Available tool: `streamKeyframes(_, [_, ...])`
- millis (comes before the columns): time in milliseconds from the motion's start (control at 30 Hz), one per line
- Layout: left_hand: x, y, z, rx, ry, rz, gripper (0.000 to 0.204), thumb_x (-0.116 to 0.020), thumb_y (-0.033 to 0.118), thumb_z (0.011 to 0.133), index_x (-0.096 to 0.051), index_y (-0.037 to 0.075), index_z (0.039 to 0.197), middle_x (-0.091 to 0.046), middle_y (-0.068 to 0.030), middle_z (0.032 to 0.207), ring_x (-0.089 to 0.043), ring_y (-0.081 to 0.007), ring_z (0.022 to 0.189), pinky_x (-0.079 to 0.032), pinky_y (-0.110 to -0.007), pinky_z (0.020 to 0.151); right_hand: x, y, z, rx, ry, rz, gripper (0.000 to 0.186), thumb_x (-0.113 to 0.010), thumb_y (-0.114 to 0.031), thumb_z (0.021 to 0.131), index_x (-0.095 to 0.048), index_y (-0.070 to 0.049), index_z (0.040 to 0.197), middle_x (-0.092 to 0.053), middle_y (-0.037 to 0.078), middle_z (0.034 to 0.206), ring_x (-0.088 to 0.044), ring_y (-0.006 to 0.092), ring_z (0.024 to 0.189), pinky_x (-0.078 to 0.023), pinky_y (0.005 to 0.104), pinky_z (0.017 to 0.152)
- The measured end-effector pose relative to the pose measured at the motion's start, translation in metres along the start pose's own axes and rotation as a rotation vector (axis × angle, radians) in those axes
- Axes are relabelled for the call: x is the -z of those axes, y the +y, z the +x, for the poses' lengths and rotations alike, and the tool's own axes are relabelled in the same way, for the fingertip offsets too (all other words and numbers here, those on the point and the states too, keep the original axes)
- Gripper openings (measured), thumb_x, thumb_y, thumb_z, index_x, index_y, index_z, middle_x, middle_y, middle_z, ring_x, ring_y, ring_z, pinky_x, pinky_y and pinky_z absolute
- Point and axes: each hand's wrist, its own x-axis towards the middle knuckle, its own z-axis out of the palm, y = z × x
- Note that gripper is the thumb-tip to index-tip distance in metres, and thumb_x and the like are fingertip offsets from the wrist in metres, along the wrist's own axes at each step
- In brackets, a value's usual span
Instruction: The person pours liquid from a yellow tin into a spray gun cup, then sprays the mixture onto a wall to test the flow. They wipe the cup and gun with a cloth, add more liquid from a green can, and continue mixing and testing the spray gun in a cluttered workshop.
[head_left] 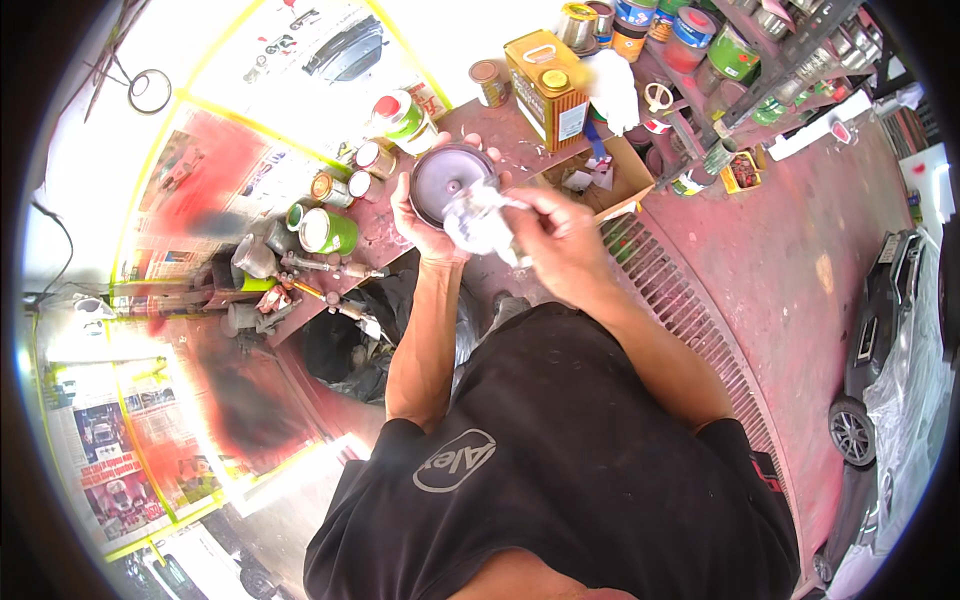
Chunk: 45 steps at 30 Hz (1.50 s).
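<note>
The left hand (425,225) cups a round grey metal cup (450,183) from below, fingers wrapped round its rim. The right hand (560,235) grips a crumpled white rag (478,222) pressed against the cup's mouth. Just beyond the hands stands one rectangular yellow tin can (547,88) with a pale label. Left of the left hand lie two green-sided round tins (328,230).

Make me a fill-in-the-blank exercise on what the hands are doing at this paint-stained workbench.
1. The left hand holds a round ____ cup.
2. The right hand presses a crumpled ____ rag against the cup.
3. Behind the cup, on the workbench, stands a rectangular ____ tin can.
4. The person wears a ____ shirt.

Missing words: grey; white; yellow; black
</note>
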Motion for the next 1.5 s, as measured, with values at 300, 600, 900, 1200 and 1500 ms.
streamKeyframes(300, [-0.013,-0.023,-0.002,-0.002,0.197,0.358,0.065,-0.049,0.05,0.104,-0.056,0.002,0.147,-0.067,-0.0144,0.133,-0.067,-0.0261,0.117,-0.05,-0.04,0.107,-0.019,0.009,0.039,0.633,-0.035,-0.637,0.027,-0.072,-0.008,0.094,-0.07,0.003,0.117,-0.066,0.016,0.11,-0.068,0.0366,0.098,-0.055,0.0432,0.084])
streamKeyframes(600, [0.088,0.013,-0.035,-0.095,0.619,0.066,0.053,-0.054,0.052,0.1,-0.064,0.005,0.122,-0.071,-0.0136,0.117,-0.071,-0.0289,0.105,-0.058,-0.048,0.095,0.006,0.071,0.038,0.166,-0.137,-0.391,0.021,-0.066,-0.008,0.099,-0.072,0.003,0.115,-0.071,0.012,0.109,-0.072,0.0208,0.09,-0.056,0.0346,0.078])
streamKeyframes(900, [0.279,0.076,-0.033,-0.322,1.155,0.091,0.042,-0.051,0.037,0.105,-0.062,0.002,0.127,-0.07,-0.0163,0.122,-0.067,-0.0328,0.117,-0.054,-0.051,0.102,-0.041,0.174,0.126,-0.252,-0.012,-0.322,0.036,-0.066,-0.011,0.104,-0.063,0.005,0.136,-0.072,0.007,0.111,-0.066,0.0089,0.092,-0.053,0.0255,0.076])
streamKeyframes(1200, [0.271,0.188,-0.101,-0.677,1.629,1.543,0.059,-0.063,0.018,0.096,-0.047,-0.007,0.148,-0.061,-0.0283,0.138,-0.06,-0.0425,0.122,-0.049,-0.05,0.104,-0.044,0.179,0.161,-0.371,-0.064,-0.382,0.064,-0.072,-0.019,0.102,-0.045,0.003,0.156,-0.052,0.016,0.155,-0.066,0.018,0.114,-0.055,0.0293,0.087])
streamKeyframes(1500, [0.461,0.378,-0.217,-0.172,1.607,1.736,0.049,-0.068,0.023,0.082,-0.061,-0.007,0.12,-0.072,-0.0336,0.106,-0.07,-0.0523,0.101,-0.055,-0.056,0.094,0.101,0.181,0.182,-0.015,0.296,-0.433,0.075,-0.083,-0.028,0.095,-0.047,0.003,0.153,-0.058,0.009,0.144,-0.059,0.0202,0.127,-0.047,0.0334,0.106])
